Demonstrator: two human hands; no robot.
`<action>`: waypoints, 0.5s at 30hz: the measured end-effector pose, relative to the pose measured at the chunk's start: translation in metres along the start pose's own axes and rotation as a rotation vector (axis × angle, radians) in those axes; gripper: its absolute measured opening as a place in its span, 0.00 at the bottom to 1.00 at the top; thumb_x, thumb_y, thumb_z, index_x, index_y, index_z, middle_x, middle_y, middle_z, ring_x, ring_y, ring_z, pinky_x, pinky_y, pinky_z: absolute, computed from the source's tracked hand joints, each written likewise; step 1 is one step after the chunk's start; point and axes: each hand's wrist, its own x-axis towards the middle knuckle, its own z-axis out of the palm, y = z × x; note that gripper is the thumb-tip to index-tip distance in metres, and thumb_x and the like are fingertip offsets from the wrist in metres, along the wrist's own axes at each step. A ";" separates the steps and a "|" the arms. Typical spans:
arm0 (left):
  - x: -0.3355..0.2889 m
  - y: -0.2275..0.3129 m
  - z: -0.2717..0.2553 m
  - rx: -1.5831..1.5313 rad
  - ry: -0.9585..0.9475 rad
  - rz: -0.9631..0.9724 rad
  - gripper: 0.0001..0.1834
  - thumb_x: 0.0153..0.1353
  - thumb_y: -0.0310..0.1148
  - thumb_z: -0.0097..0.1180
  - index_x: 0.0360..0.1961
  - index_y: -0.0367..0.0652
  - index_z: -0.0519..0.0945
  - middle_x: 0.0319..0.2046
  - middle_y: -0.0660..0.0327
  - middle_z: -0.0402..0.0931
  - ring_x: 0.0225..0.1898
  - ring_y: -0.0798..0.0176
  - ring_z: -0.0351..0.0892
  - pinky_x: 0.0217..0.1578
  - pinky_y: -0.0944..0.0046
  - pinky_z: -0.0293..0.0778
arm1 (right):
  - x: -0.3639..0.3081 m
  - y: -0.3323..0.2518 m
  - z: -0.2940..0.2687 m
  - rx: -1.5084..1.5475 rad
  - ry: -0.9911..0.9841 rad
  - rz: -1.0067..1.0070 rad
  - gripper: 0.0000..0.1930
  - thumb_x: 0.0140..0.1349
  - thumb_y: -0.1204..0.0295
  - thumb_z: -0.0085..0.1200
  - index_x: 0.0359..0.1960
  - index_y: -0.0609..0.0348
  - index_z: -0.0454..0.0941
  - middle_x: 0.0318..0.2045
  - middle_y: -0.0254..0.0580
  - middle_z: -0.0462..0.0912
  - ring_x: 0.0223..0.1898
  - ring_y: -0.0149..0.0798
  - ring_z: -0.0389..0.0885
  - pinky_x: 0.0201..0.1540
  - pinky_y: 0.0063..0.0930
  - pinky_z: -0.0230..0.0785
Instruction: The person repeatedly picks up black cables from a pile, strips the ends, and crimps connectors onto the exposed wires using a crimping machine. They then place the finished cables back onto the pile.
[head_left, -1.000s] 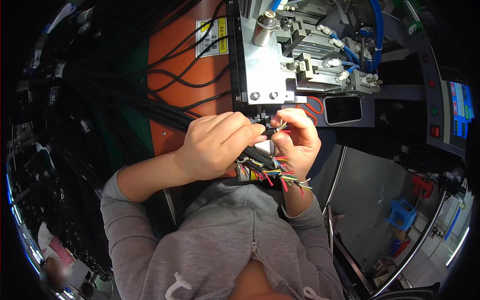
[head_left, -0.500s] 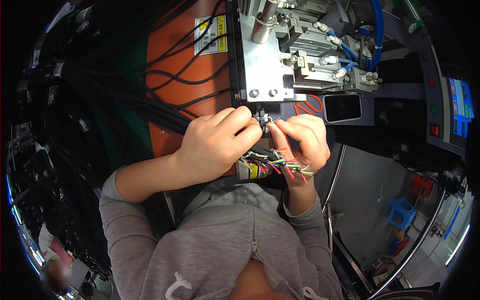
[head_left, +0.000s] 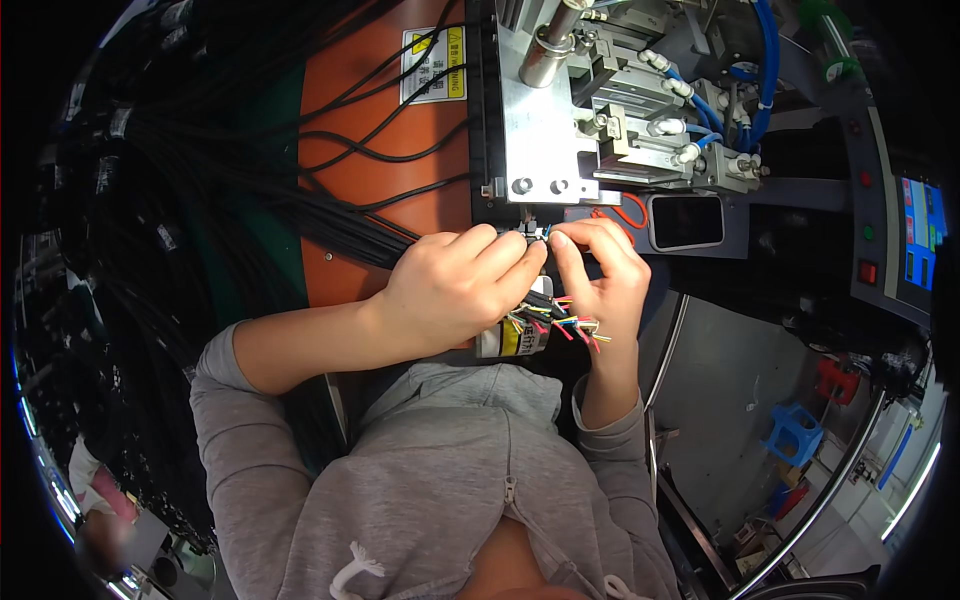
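Tightly, both hands (head_left: 530, 270) pinch a small connector (head_left: 535, 234) just under the metal plate's edge (head_left: 545, 190).

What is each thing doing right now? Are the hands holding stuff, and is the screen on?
left hand: closed around the black cable bundle
right hand: fingertips pinching a thin wire under the metal machine
coloured wire ends: loose, fanned out
screen: lit
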 end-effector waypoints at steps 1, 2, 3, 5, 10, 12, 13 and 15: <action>0.000 0.001 0.000 0.027 -0.026 -0.011 0.19 0.44 0.29 0.56 0.41 0.42 0.82 0.23 0.68 0.66 0.21 0.72 0.67 0.17 0.73 0.63 | 0.000 0.002 0.004 -0.065 0.017 -0.039 0.02 0.52 0.80 0.57 0.25 0.64 0.77 0.24 0.42 0.78 0.26 0.40 0.75 0.31 0.30 0.67; 0.001 0.002 0.001 0.037 -0.036 -0.026 0.18 0.45 0.29 0.56 0.41 0.42 0.82 0.23 0.68 0.65 0.22 0.72 0.67 0.17 0.73 0.63 | 0.001 0.003 0.006 -0.090 0.023 -0.038 0.02 0.50 0.80 0.57 0.24 0.63 0.76 0.22 0.42 0.77 0.25 0.44 0.74 0.30 0.33 0.66; 0.001 0.003 0.001 0.049 -0.046 -0.044 0.18 0.45 0.29 0.56 0.41 0.42 0.82 0.23 0.67 0.65 0.22 0.72 0.67 0.17 0.73 0.63 | 0.000 0.002 0.006 -0.098 0.004 -0.031 0.02 0.50 0.80 0.57 0.24 0.62 0.76 0.22 0.42 0.76 0.25 0.43 0.74 0.30 0.33 0.66; 0.001 0.006 0.001 0.059 -0.052 -0.075 0.17 0.46 0.29 0.56 0.41 0.42 0.82 0.24 0.67 0.64 0.22 0.72 0.67 0.17 0.73 0.64 | -0.002 -0.001 0.002 -0.114 -0.034 -0.016 0.03 0.50 0.79 0.57 0.23 0.62 0.76 0.22 0.42 0.76 0.25 0.42 0.73 0.29 0.32 0.65; 0.003 0.007 0.000 0.092 -0.051 -0.086 0.13 0.43 0.30 0.57 0.34 0.39 0.80 0.25 0.67 0.66 0.24 0.72 0.69 0.19 0.75 0.67 | -0.003 0.010 0.013 -0.038 0.109 -0.091 0.03 0.48 0.80 0.57 0.24 0.62 0.76 0.21 0.40 0.74 0.25 0.40 0.73 0.30 0.29 0.66; 0.003 0.004 0.003 0.092 -0.024 -0.068 0.13 0.44 0.29 0.57 0.34 0.39 0.80 0.25 0.67 0.65 0.24 0.72 0.69 0.19 0.75 0.67 | -0.003 0.011 0.016 0.036 0.120 -0.025 0.03 0.49 0.81 0.57 0.24 0.63 0.76 0.21 0.40 0.74 0.25 0.39 0.73 0.30 0.29 0.66; 0.003 0.003 0.003 0.093 -0.012 -0.057 0.13 0.44 0.29 0.57 0.34 0.39 0.80 0.24 0.67 0.65 0.24 0.72 0.69 0.19 0.75 0.67 | -0.005 0.011 0.017 0.087 0.114 0.031 0.02 0.49 0.81 0.57 0.24 0.63 0.76 0.21 0.41 0.74 0.25 0.39 0.73 0.30 0.29 0.66; 0.003 0.003 0.002 0.092 -0.024 -0.054 0.13 0.44 0.29 0.57 0.34 0.38 0.80 0.24 0.66 0.65 0.24 0.72 0.69 0.18 0.75 0.67 | -0.006 0.011 0.018 0.187 0.102 0.138 0.02 0.50 0.81 0.56 0.24 0.63 0.76 0.22 0.41 0.75 0.26 0.39 0.73 0.31 0.29 0.66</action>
